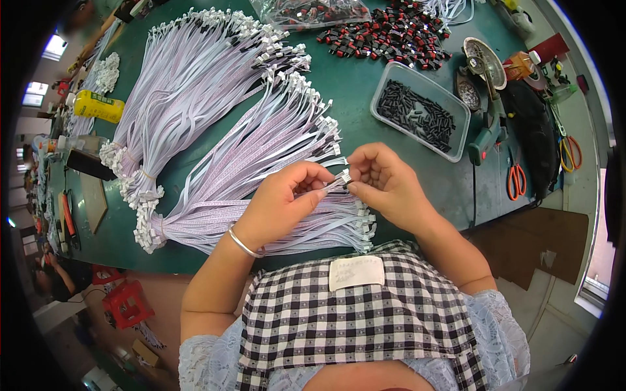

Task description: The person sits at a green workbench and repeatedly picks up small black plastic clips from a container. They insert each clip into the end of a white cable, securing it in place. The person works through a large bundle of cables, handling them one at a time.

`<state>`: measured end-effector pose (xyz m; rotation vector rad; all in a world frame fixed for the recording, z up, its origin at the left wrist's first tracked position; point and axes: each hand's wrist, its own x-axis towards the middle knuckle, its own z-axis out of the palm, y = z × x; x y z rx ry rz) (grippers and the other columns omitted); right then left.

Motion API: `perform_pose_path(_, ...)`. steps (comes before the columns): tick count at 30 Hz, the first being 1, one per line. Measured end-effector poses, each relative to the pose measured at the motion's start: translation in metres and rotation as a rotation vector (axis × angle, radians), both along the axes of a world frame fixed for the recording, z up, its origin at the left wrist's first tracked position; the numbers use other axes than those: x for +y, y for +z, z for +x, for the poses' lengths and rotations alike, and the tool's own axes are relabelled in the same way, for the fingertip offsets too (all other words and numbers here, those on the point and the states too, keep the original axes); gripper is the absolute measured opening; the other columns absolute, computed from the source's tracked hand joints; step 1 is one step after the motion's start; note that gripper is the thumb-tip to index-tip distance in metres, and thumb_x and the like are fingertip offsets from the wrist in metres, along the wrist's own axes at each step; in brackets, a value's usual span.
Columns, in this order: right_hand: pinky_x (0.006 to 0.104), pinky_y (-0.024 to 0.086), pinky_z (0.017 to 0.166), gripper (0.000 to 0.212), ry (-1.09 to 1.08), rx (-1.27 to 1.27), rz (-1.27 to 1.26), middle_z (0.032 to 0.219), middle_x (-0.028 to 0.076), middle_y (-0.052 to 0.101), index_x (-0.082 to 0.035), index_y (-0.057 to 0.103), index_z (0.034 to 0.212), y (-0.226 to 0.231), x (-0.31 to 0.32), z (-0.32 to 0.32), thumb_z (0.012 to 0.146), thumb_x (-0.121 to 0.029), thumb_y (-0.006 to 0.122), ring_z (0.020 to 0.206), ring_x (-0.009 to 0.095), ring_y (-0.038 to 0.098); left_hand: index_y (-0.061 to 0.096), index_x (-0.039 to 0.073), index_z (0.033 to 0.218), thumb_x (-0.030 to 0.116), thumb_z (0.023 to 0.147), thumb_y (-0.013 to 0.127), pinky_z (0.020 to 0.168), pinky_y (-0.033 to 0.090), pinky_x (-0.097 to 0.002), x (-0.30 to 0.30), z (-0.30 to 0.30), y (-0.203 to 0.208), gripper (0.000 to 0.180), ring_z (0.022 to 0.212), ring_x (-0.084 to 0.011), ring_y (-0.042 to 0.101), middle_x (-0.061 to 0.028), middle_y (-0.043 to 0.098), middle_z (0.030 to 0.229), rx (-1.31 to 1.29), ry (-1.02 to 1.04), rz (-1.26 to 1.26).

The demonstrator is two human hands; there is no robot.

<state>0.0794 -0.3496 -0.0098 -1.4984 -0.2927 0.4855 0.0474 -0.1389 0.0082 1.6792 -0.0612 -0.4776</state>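
Your view is brightly and fairly evenly lit, with 2 windows (55,47) burned to white at the left and another glaring at the lower right. Your hands (391,190) look clear, with soft shading; the bracelet (242,242) and plastic bag (310,12) catch highlights. Toward the rim, you see the worktop (437,189) edges bend, the left background turns small and soft, and black swallows all 4 corners.

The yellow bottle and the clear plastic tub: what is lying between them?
In the head view, two fanned bundles of pale cables lie there, then bare green table before the clear plastic tub.
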Motion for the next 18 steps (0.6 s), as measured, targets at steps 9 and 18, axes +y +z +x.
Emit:
perform_pose_path(9, 0.0259, 0.050, 0.072, 0.040, 0.020, -0.065, -0.120, 0.096, 0.008, 0.061, -0.007, 0.055, 0.114, 0.005, 0.008, -0.001, 0.077, -0.004, 0.070, 0.079, 0.013, 0.060, 0.058, 0.003, 0.108, 0.003, 0.083, 0.065, 0.066, 0.047, -0.0218, -0.007, 0.001, 0.005, 0.026, 0.071, -0.0058, 0.056, -0.0012, 0.062, 0.081, 0.004, 0.117, -0.052)
perform_pose_path(18, 0.0324, 0.046, 0.082, 0.031, -0.201, -1.107, 0.385, 0.111, 0.012, 0.060, 0.000, 0.061, 0.104, 0.134, -0.081, 0.028, 0.084, -0.024, 0.062, 0.093, 0.020, 0.058, 0.061, 0.003, 0.091, 0.003, 0.080, 0.068, 0.066, 0.044, -0.0210, -0.007, 0.019, 0.006, 0.013, 0.073, -0.0062, 0.054, 0.0011, 0.061, 0.083, -0.308, 0.283, 0.231)
